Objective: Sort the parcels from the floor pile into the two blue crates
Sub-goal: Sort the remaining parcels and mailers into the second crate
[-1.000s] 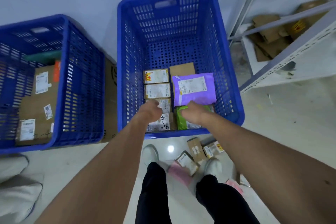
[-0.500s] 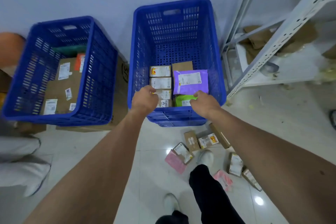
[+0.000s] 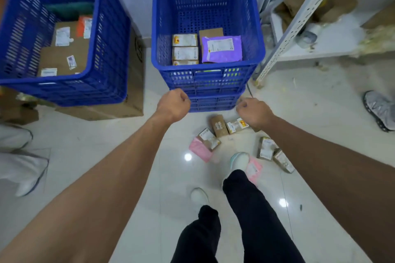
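Two blue crates stand by the wall. The right crate [image 3: 208,83] holds several small labelled boxes and a purple mailer [image 3: 222,48]. The left crate [image 3: 111,28] holds a large brown carton, an orange packet and a green one. The floor pile [image 3: 222,128] of small brown boxes and pink mailers lies in front of the right crate, around my feet. My left hand [image 3: 174,105] is a loose empty fist just outside the right crate's near wall. My right hand [image 3: 253,113] hovers curled above the pile's far boxes, holding nothing.
A flattened cardboard box [image 3: 130,100] lies under and beside the left crate. A white metal shelf rack [image 3: 299,21] with cardboard scraps stands at right. Another person's shoe [image 3: 378,109] is at far right, and white-trousered legs [image 3: 19,162] at far left.
Both hands have come out of the right crate and drawn back toward me, now below its near wall. The view has pulled back, showing more floor and pile.
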`<state>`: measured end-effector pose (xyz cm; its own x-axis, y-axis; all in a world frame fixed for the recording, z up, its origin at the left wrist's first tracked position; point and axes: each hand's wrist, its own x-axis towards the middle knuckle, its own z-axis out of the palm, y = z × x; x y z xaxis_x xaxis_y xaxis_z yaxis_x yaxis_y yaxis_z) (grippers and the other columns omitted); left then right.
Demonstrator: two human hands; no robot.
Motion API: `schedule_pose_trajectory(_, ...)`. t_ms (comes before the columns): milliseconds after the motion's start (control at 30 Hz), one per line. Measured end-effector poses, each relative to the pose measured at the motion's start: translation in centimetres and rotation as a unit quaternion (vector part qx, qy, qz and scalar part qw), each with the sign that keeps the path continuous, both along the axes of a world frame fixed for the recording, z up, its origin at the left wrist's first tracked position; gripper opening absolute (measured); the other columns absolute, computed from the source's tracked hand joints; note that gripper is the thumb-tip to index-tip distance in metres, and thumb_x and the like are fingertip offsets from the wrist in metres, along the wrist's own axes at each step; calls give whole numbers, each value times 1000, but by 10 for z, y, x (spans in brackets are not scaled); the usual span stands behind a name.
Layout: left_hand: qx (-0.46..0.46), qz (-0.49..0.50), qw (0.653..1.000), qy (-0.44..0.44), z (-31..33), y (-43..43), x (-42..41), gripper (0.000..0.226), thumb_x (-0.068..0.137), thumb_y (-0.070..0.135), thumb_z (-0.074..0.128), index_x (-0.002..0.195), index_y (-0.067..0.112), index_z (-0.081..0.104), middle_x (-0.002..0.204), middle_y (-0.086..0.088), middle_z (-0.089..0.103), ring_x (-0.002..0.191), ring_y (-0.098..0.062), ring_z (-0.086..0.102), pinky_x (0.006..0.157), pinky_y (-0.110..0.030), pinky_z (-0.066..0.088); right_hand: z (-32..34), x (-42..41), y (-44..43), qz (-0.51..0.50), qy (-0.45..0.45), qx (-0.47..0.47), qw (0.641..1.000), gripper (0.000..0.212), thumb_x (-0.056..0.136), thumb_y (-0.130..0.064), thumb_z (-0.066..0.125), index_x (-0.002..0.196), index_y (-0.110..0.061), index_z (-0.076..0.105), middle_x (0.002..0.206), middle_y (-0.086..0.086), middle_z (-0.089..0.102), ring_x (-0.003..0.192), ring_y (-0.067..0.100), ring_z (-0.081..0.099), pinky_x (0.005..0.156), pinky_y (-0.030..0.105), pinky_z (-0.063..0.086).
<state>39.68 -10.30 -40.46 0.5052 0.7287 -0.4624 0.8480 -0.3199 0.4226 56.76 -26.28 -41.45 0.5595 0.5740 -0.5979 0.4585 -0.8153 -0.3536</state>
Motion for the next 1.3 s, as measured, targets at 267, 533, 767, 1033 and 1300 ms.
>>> schedule_pose_trajectory(267, -111, -18, 993, 38, -115, -32, -25, 34, 97, 27, 53, 129, 20, 61, 134, -5, 63, 122, -27, 57, 103, -34, 45, -97, -21, -45, 1, 73, -86, 994, 37, 102, -18, 37, 118, 3, 63, 120, 24, 62, 114, 39, 56, 94, 40, 46)
schedule_pose_trajectory(533, -121, -30, 984, 131, -294, -47, -36, 38, 97, 27, 50, 135, 26, 57, 141, -2, 57, 128, -26, 53, 106, -35, 43, -290, -21, -72, -85, 161, -81, 980, 35, 81, -31, 56, 102, -7, 70, 111, 19, 68, 108, 37, 62, 99, 45, 49)
schedule_pose_trajectory(767, -115, -25, 986, 119, -468, -64, -4, 46, 98, 25, 49, 144, 20, 48, 147, -5, 52, 133, -27, 50, 108, -32, 40, -466, -31, -64, -155, 254, -50, 953, 36, 68, -38, 57, 90, -12, 66, 93, 11, 66, 88, 29, 61, 75, 38, 45)
schedule_pose_trajectory(1033, -113, 38, 990, 76, -587, -61, 30, 52, 89, 14, 56, 141, 19, 50, 133, -8, 61, 122, -28, 56, 96, -30, 43, -591, -37, -37, -323, 332, -10, 886, 32, 97, -44, 51, 99, -12, 56, 95, 7, 60, 93, 28, 67, 88, 37, 53)
schedule_pose_trajectory(1300, -151, 108, 981, 64, -576, -48, 23, 73, 58, 28, 43, 127, 11, 62, 123, -12, 65, 116, -30, 62, 99, -36, 51, -588, -44, -21, -429, 422, 56, 797, 65, 100, -63, 30, 138, -13, 50, 136, 17, 59, 118, 36, 60, 109, 47, 42)
